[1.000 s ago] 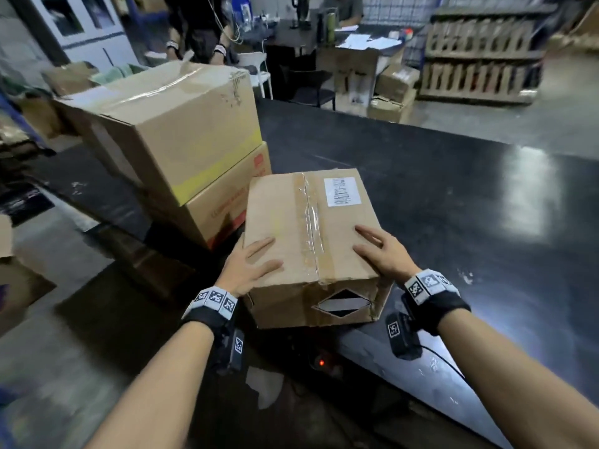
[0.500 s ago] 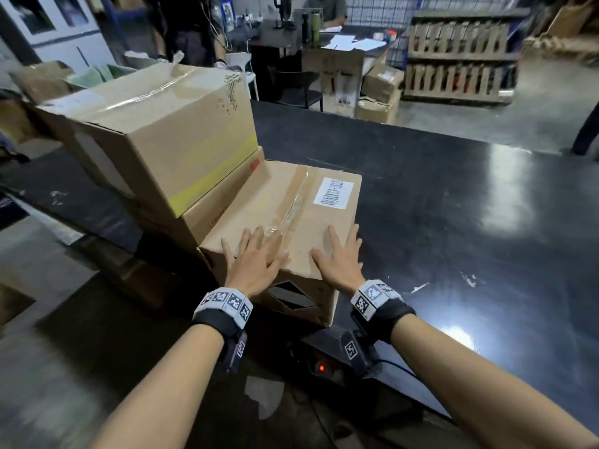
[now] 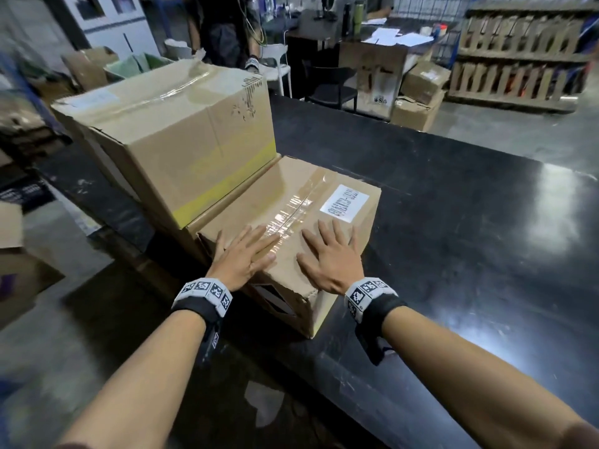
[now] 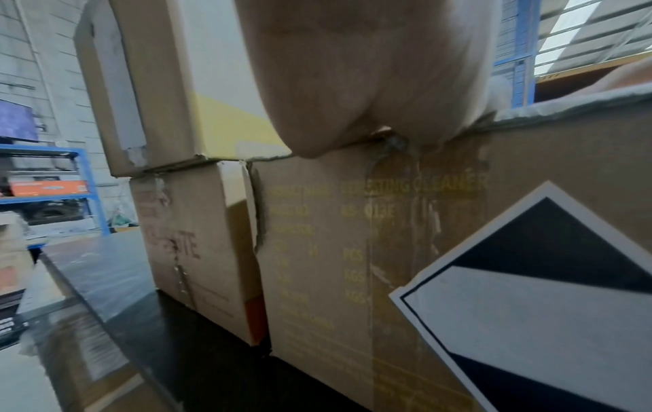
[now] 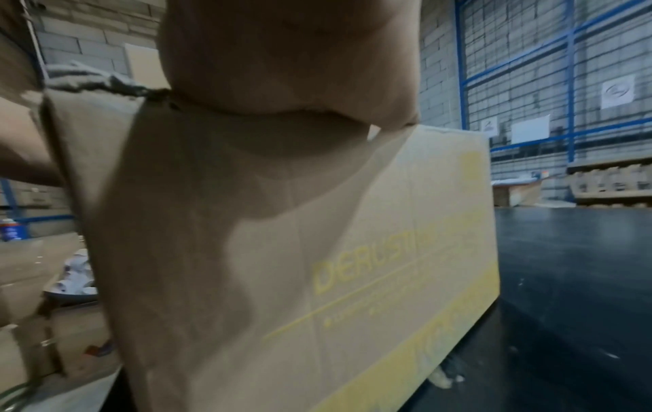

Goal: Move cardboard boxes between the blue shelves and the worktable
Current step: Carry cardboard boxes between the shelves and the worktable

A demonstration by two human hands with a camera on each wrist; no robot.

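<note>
A small taped cardboard box [image 3: 291, 202] with a white label lies on the black worktable [image 3: 453, 222], its left side against a stack of two boxes. My left hand [image 3: 241, 257] and right hand [image 3: 330, 257] both press flat on its near top edge, fingers straight and spread. In the left wrist view the palm [image 4: 367, 83] rests on the box's top rim above a black-and-white diamond label [image 4: 529, 292]. From the right wrist, my palm [image 5: 289, 55] sits on the box [image 5: 317, 251], whose side bears yellow print. The large upper box [image 3: 181, 134] sits on a lower box [image 4: 197, 237].
A person stands beyond the stack at a chair [image 3: 275, 59]. A desk with papers [image 3: 389, 37] and more boxes [image 3: 421, 92] lie behind the table. Wooden racks [image 3: 518, 53] fill the back right. Blue shelving [image 4: 70, 178] is to the left. Loose cardboard [image 3: 19, 273] lies on the floor.
The small box has slid forward and left across the table until it meets the stack. My hands moved from gripping its sides to pressing flat on its top.
</note>
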